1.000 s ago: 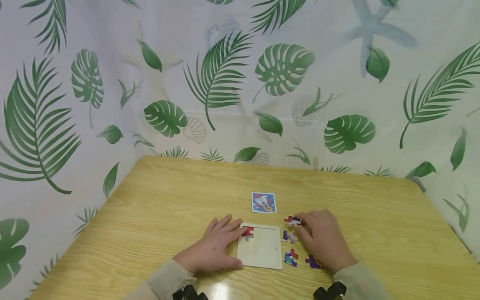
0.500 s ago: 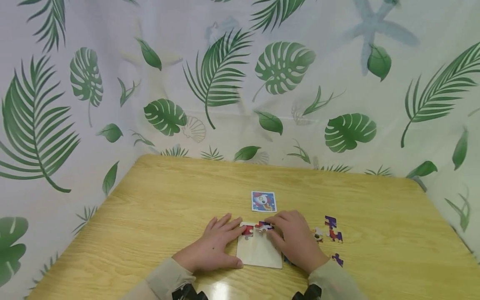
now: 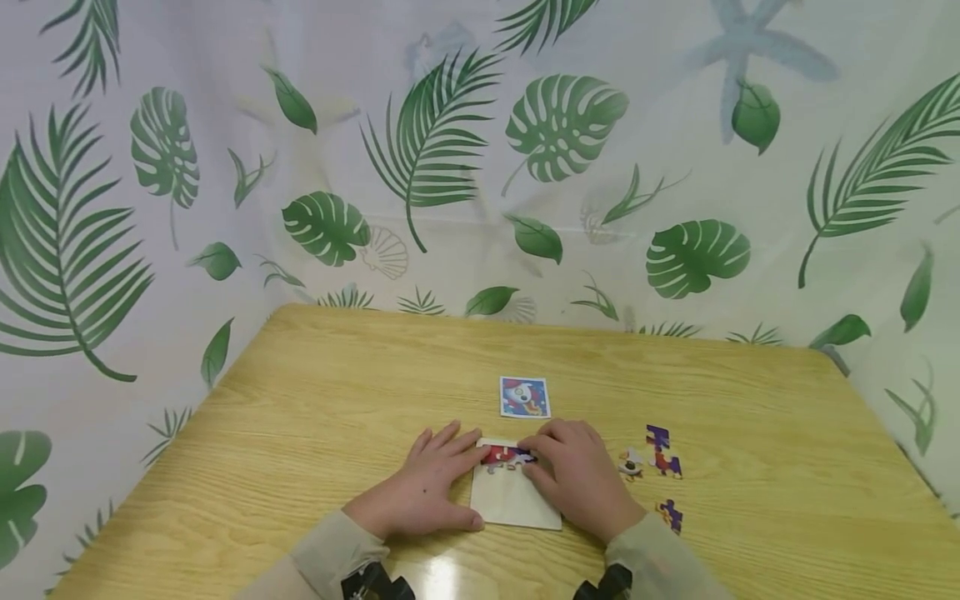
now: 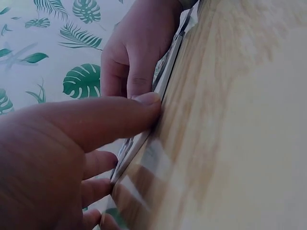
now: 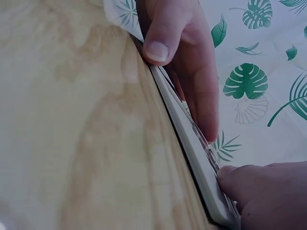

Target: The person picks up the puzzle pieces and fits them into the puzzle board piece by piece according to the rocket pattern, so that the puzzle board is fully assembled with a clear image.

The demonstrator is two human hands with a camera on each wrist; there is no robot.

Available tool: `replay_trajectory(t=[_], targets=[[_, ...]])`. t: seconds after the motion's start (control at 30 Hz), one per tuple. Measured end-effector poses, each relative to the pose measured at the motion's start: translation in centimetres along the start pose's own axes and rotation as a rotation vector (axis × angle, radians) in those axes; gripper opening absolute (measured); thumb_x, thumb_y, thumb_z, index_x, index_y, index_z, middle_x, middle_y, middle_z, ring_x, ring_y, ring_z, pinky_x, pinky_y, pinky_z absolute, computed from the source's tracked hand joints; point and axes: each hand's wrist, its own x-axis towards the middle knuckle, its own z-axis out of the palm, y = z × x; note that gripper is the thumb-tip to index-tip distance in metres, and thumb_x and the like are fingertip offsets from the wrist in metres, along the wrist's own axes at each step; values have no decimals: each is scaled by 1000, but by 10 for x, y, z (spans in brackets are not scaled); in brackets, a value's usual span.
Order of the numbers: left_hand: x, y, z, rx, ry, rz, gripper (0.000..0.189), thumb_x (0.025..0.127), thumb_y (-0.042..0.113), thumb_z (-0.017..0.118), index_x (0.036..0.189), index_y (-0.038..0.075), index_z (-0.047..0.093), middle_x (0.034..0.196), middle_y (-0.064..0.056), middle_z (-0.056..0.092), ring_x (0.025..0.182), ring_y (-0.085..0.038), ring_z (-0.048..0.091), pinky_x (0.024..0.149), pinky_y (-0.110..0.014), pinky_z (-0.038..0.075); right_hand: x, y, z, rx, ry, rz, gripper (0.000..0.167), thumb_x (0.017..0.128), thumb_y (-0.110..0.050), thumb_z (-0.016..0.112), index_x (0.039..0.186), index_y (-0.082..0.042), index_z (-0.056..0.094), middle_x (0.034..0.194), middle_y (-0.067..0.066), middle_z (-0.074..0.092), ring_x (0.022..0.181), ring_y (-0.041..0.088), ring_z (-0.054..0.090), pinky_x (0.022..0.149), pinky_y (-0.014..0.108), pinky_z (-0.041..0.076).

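A square wooden puzzle tray [image 3: 516,504] lies flat on the table between both hands. In its upper left corner sits a red puzzle piece [image 3: 495,455]. Beside that, along the top edge, is a purple, red and white puzzle piece [image 3: 519,456], pinched between thumb and fingers of my right hand [image 3: 585,479]. My left hand [image 3: 431,492] rests with spread fingers at the tray's left side, its index fingertip at the red piece. In the left wrist view, the left thumb [image 4: 120,117] lies along the tray's near edge. The right hand hides part of the tray's right side.
Several loose puzzle pieces lie right of the right hand, among them a white one [image 3: 631,463], a red and purple one [image 3: 667,463] and a purple one [image 3: 671,515]. A small picture card [image 3: 525,397] with a white dog lies behind the tray. A leaf-patterned cloth [image 3: 465,167] hangs behind the table [image 3: 360,375].
My right hand has moved left from the loose pieces to the tray, bringing the purple, red and white piece up against the red one. The left hand has stayed in place.
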Motion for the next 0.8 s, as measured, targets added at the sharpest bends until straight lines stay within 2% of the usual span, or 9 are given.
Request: replay_trajectory(t=[0.17, 0.3, 0.63, 0.73, 0.8], targets=[[2, 4, 2, 2, 19, 0, 84, 86, 60, 68, 159, 33, 36, 166, -8, 24, 154, -36, 5, 117, -64, -2, 3, -5, 2, -8, 14, 2, 24, 92, -35, 75, 114, -23, 76, 105, -4, 61, 103, 22, 57, 100, 50, 43], [3, 4, 4, 23, 13, -11, 80, 89, 62, 64, 158, 32, 37, 166, -8, 23, 154, -36, 5, 118, -63, -1, 3, -6, 3, -8, 5, 21, 24, 92, -36, 75, 113, -24, 76, 104, -5, 60, 99, 19, 55, 93, 46, 46], [4, 9, 5, 60, 19, -28, 72, 94, 57, 61, 158, 33, 38, 166, -7, 23, 154, -35, 6, 118, -63, 0, 2, -1, 2, 7, -1, 16, 21, 92, -31, 75, 111, -22, 77, 105, -5, 60, 96, 16, 56, 88, 40, 49], [4, 9, 5, 61, 24, -38, 70, 95, 55, 61, 157, 34, 39, 166, -7, 24, 154, -35, 7, 118, -62, 0, 0, -2, 1, 16, -10, 22, 24, 91, -32, 75, 113, -22, 76, 108, -4, 62, 102, 19, 58, 100, 47, 45], [4, 8, 5, 57, 25, -42, 70, 95, 55, 60, 157, 33, 39, 166, -6, 24, 154, -35, 7, 118, -61, 0, -3, -3, -1, 12, -27, 29, 25, 91, -34, 75, 113, -23, 76, 111, -3, 64, 107, 21, 60, 109, 55, 36]])
